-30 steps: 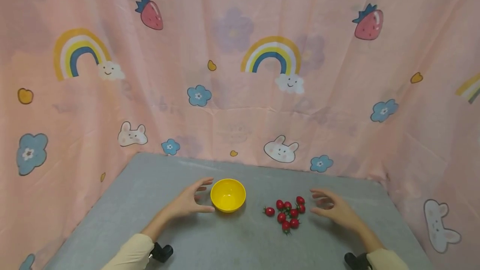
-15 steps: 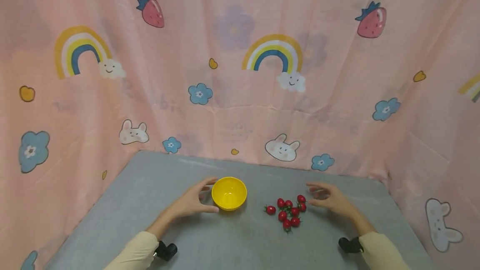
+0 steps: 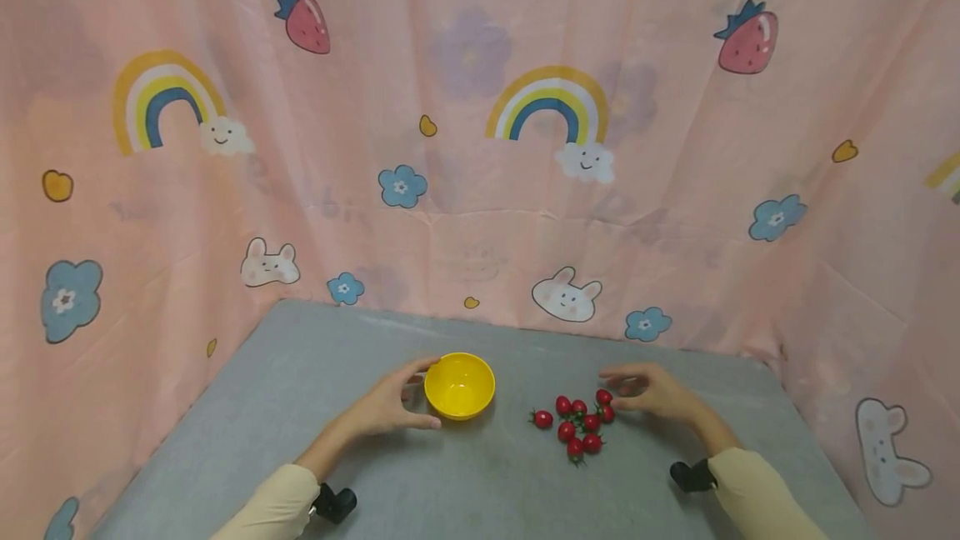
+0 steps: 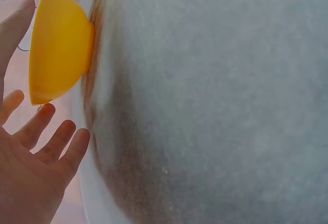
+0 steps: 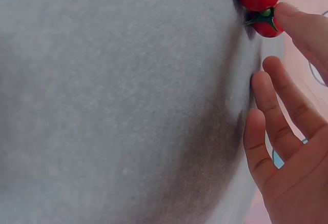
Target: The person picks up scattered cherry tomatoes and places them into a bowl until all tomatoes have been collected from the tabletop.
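A yellow bowl (image 3: pixel 459 387) stands upright on the grey table, nothing inside it. My left hand (image 3: pixel 386 403) is at the bowl's left side, thumb and fingers spread around it. In the left wrist view the relaxed fingers (image 4: pixel 66 144) lie beside the bowl (image 4: pixel 59 47). To the bowl's right lies a loose group of red cherry tomatoes (image 3: pixel 567 432) with green stems. My right hand (image 3: pixel 656 394) hovers at the group's right edge, fingers loosely extended. In the right wrist view its thumb tip overlaps a cherry tomato (image 5: pixel 266 26), and the other fingers hold nothing.
The grey table (image 3: pixel 450 490) ends at a pink curtain (image 3: pixel 465 248) printed with rainbows and rabbits, which hangs behind it and along both sides. Black wrist cameras (image 3: pixel 333 504) are strapped near the light sleeves (image 3: pixel 266 507).
My right hand has moved left, up to the right edge of the cherry tomatoes. My left hand has edged right, closer around the bowl. The bowl and tomatoes stay in place.
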`<state>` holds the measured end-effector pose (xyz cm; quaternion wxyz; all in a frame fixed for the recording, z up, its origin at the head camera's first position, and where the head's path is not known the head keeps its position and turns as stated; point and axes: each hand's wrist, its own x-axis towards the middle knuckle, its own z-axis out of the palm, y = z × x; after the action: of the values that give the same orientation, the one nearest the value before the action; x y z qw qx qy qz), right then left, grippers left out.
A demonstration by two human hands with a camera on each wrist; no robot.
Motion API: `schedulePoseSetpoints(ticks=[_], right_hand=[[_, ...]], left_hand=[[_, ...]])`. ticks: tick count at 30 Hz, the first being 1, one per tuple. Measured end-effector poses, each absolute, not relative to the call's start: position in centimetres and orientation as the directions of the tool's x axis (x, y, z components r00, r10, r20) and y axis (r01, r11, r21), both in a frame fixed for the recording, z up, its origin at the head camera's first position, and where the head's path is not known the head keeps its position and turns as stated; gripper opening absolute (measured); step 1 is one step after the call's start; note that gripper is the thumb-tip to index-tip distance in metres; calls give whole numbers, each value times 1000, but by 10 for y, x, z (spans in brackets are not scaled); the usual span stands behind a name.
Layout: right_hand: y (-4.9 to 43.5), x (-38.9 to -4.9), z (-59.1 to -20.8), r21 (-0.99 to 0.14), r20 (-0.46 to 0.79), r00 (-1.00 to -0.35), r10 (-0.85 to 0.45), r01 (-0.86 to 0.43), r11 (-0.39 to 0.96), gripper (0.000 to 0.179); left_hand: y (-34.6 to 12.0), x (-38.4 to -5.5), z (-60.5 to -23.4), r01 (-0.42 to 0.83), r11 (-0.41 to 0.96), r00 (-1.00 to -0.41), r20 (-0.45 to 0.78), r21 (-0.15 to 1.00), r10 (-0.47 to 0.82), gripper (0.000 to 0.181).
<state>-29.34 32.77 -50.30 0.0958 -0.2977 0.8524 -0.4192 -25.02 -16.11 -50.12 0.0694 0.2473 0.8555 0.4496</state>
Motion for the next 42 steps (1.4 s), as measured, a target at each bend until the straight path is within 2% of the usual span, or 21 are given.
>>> schedulePoseSetpoints(ticks=[8, 14, 22, 35, 42], right_hand=[[326, -297, -502, -758, 52, -797, -602, -424, 496, 40], [324, -298, -503, -719, 78, -769, -634, -484, 498, 35], [321, -300, -507, -700, 107, -765, -635, -511, 498, 29], [324, -301, -512, -684, 103, -795, -598, -493, 538, 28], [324, -299, -511, -724, 111, -808, -578, -464, 510, 28]], left_hand=[[-160, -249, -501, 365, 488, -868, 99, 793, 487, 90], [-159, -249, -501, 368, 492, -873, 111, 789, 475, 93], [-155, -252, -505, 376, 516, -886, 135, 770, 444, 97], [-146, -254, -506, 381, 569, -893, 130, 729, 431, 97], [-144, -255, -505, 370, 576, -899, 126, 729, 419, 99]])
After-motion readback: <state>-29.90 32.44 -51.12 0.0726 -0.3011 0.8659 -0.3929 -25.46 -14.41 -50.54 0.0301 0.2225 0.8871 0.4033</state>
